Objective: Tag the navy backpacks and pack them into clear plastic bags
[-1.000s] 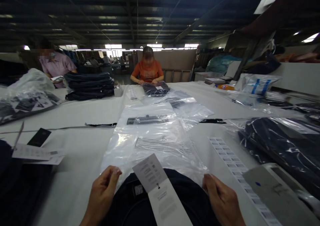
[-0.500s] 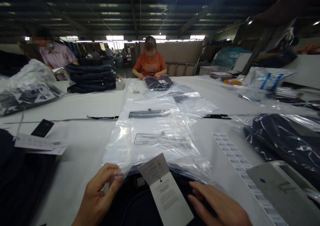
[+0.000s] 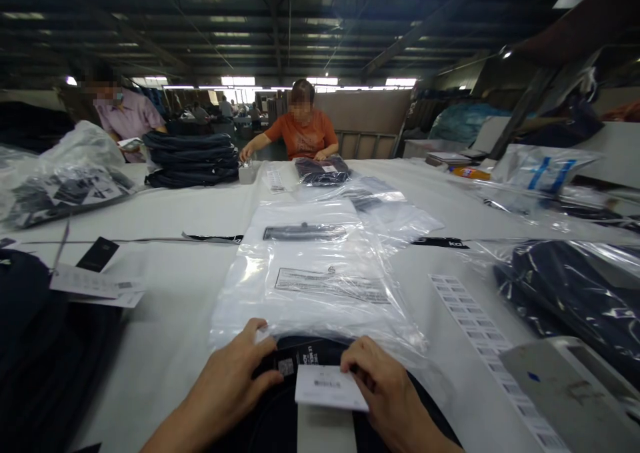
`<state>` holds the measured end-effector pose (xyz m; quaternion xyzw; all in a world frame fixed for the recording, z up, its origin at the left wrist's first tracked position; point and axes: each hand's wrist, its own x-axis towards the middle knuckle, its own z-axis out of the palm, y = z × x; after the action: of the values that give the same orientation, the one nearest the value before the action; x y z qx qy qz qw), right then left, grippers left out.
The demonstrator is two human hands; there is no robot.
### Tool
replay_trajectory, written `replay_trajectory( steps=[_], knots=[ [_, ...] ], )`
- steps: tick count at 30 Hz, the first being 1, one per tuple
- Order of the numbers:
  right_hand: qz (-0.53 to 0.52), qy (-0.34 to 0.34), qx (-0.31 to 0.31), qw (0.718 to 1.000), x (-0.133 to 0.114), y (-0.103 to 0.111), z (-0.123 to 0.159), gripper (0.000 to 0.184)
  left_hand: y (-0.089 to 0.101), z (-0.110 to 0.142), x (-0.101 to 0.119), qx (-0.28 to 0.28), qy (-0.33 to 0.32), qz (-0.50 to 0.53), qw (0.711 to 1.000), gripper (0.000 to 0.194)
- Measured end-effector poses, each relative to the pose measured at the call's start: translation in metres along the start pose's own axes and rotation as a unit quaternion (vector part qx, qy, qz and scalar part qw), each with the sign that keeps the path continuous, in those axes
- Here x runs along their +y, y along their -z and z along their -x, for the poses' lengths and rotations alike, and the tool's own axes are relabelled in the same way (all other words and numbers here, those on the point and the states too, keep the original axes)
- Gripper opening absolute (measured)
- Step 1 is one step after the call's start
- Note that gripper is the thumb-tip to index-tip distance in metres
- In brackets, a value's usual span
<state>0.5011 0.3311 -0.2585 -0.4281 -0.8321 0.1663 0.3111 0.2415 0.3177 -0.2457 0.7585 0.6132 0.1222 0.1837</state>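
Note:
A dark navy garment (image 3: 270, 421) lies at the front edge of the view, its printed neck label (image 3: 286, 367) showing. My right hand (image 3: 390, 394) is closed on a white hang tag (image 3: 330, 389), pinching its right end above the garment. At the garment's left edge rests my left hand (image 3: 233, 379), thumb and fingers apart, beside the label. Just beyond both hands, flat clear plastic bags (image 3: 310, 256) with printed text lie over the garment's far edge. Part of the garment is hidden under my hands and the tag.
Dark garments with tags (image 3: 35, 346) are piled at left. A sticker sheet (image 3: 470, 326), a grey device (image 3: 560, 386) and bagged garments (image 3: 575, 293) lie at right. Across the table (image 3: 170, 216), a person in orange (image 3: 305, 136) reaches toward a small box beside a garment stack (image 3: 193, 159).
My right hand has moved left and taken hold of the hang tag, which is now folded over. My left hand has shifted right, off the bag's edge. The person opposite has stretched an arm out sideways.

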Motion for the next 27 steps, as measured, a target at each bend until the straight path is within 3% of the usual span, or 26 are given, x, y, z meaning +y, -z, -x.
replay_trajectory(
  steps=[4,6,8,11,14,17,21,24,27],
  knots=[
    [0.059,0.196,0.009,0.979,0.009,0.005,0.01,0.027,0.003,-0.001,0.003,0.074,-0.039,0.094,0.992,0.018],
    [0.077,0.234,-0.018,0.969,0.007,0.007,0.012,0.029,-0.001,0.003,0.008,0.096,-0.084,0.092,0.988,0.019],
    [0.055,0.207,-0.038,0.976,0.002,0.007,0.013,0.029,-0.009,0.009,0.012,0.08,-0.152,0.059,0.983,0.018],
    [0.011,0.136,0.013,0.991,-0.003,0.005,0.015,0.023,-0.027,0.019,0.016,0.072,-0.241,-0.035,0.967,0.027],
    [0.059,0.146,0.051,0.986,0.0,-0.003,0.02,0.019,-0.041,0.023,0.018,0.109,-0.298,-0.095,0.944,0.033],
    [0.119,0.185,0.05,0.974,0.004,-0.019,0.026,0.014,-0.052,0.023,0.02,0.106,-0.289,-0.103,0.946,0.033],
    [0.1,0.183,0.056,0.976,0.0,-0.033,0.032,0.018,-0.075,0.026,0.015,0.126,-0.251,-0.148,0.948,0.048],
    [0.067,0.21,0.064,0.973,0.001,-0.017,0.036,0.023,-0.09,0.031,0.011,0.142,-0.255,-0.189,0.937,0.056],
    [0.138,0.105,0.135,0.976,0.026,0.02,0.048,0.035,-0.093,0.036,0.013,0.153,-0.259,-0.218,0.928,0.064]
  ],
)
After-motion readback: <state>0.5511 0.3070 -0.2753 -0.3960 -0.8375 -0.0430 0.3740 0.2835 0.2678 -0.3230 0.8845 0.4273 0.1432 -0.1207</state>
